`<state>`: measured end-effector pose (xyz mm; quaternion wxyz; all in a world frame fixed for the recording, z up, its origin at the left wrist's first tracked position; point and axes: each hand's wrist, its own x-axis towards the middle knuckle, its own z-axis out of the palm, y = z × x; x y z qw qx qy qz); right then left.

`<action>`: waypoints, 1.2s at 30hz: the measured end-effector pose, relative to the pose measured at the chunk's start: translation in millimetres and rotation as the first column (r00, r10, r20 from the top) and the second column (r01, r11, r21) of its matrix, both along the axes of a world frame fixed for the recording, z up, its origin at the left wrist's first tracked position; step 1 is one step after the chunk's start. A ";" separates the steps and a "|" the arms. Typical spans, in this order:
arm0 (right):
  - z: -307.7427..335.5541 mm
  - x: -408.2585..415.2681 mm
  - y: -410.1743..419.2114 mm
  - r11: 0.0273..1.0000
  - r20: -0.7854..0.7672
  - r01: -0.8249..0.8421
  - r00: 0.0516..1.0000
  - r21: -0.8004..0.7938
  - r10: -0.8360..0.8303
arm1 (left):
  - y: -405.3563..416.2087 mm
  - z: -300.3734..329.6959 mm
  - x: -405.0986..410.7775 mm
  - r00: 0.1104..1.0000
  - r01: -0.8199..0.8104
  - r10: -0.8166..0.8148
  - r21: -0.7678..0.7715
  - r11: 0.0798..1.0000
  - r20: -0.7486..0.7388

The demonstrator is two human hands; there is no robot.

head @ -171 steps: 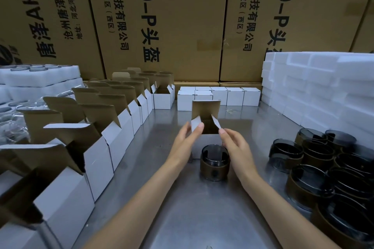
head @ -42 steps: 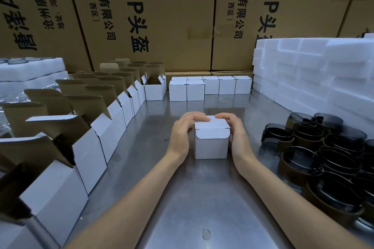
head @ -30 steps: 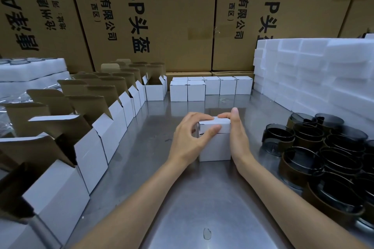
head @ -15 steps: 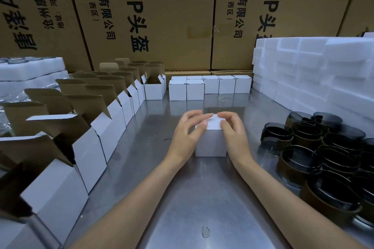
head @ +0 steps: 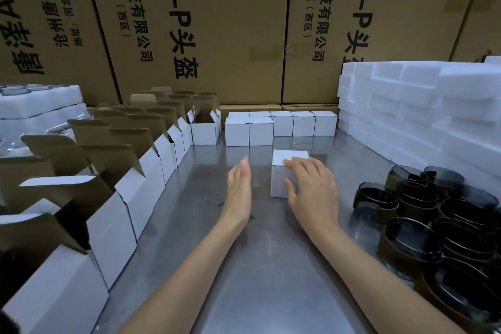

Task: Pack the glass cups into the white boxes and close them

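A row of open boxes [head: 141, 192] (lids raised, brown inside) is lined along the left of the counter [head: 244, 279]. The left hand [head: 240, 190] is held edge-up with fingers straight and together, apart from the closed box [head: 282, 171] and gripping nothing. That box is covered at its top and near side by the spread right hand [head: 311, 190]. Closed boxes [head: 282, 125] are ranged at the back. Dark cups [head: 433, 225] are clustered at right.

Left hand [head: 240, 192] flat, edge-on; right hand [head: 311, 190] seemingly loosely spread, palm down.
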<state>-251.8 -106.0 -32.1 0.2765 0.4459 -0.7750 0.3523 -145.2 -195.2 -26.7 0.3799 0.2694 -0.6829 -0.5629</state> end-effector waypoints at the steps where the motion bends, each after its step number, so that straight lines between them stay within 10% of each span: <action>1: 0.2 -10.1 -7.8 0.999 -0.003 0.029 1.000 0.033 -0.029 | -3.7 -0.3 -2.8 1.000 0.010 -0.009 -0.026 1.000 0.029; 8: 0.5 -87.4 -89.4 0.958 0.036 0.234 0.969 0.167 -0.243 | -45.0 -10.6 -37.2 0.966 0.114 -0.057 -0.218 0.969 0.251; 27: -7.1 -173.2 -176.5 0.968 0.208 -0.011 0.977 0.250 -0.042 | -70.5 -10.8 -58.2 0.979 0.070 -0.019 -0.247 0.967 0.204; 36: -5.6 -171.1 -179.4 0.963 0.016 0.129 0.990 0.238 -0.137 | -70.8 -10.8 -58.5 0.983 0.067 -0.023 -0.243 0.968 0.180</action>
